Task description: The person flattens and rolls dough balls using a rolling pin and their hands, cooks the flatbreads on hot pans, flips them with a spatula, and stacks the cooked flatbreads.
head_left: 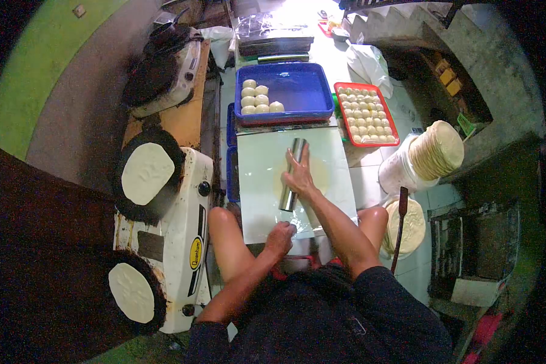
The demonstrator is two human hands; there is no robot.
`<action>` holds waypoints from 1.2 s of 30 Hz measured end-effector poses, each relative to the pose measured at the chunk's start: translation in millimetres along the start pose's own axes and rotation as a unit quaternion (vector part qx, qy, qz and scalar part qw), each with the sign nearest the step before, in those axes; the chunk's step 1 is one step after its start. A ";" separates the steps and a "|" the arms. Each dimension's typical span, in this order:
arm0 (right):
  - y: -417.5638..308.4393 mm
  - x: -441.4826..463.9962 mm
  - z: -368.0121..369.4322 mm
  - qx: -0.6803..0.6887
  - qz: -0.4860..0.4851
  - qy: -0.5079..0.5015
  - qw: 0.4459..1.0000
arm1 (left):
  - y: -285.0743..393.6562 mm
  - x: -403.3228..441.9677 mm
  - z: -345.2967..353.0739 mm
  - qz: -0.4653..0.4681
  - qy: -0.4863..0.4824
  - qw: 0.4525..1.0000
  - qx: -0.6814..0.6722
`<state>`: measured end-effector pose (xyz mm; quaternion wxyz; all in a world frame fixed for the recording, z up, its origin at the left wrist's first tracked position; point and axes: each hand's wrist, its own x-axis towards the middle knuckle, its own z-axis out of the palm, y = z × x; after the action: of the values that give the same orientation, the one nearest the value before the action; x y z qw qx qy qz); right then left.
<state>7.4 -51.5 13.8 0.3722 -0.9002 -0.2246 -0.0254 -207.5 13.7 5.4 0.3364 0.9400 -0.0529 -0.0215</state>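
Note:
My right hand [301, 176] lies over a shiny metal rolling pin [289, 199], fingers and thumb around its middle. The pin sits slanted across a thin, round sheet of dough [319, 175], whose pale edge barely stands out from the white board [258, 182]. At the front edge of that board is my left hand [279, 239], its fingers curled closed; whatever they may hold is hidden. Beyond the board, a blue tray [303, 91] contains several dough balls [261, 99] on its left side.
On the left, a white two-burner stove [188, 242] carries two black pans with flatbreads [147, 173]. At right are a red tray [382, 144] of dough balls, a stack of flatbreads [440, 151] on a white bucket [397, 173], and a long dark spatula [400, 224].

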 end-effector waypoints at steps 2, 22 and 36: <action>-2.4 0.5 2.2 0.089 0.047 -0.086 0.991 | 0.3 -2.8 0.3 0.002 0.007 1.000 0.005; 4.3 -49.1 -31.5 -0.041 -0.011 -0.080 0.996 | -14.8 -5.1 -2.5 -0.019 -0.001 0.993 0.119; 20.2 63.5 8.1 -0.152 -0.144 0.095 0.973 | -26.2 64.0 -35.8 0.002 0.077 0.990 0.118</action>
<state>72.0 -34.1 8.1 0.2430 -0.8978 -0.3094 -0.1979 -139.0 49.1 16.1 0.2262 0.9718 -0.0313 0.0582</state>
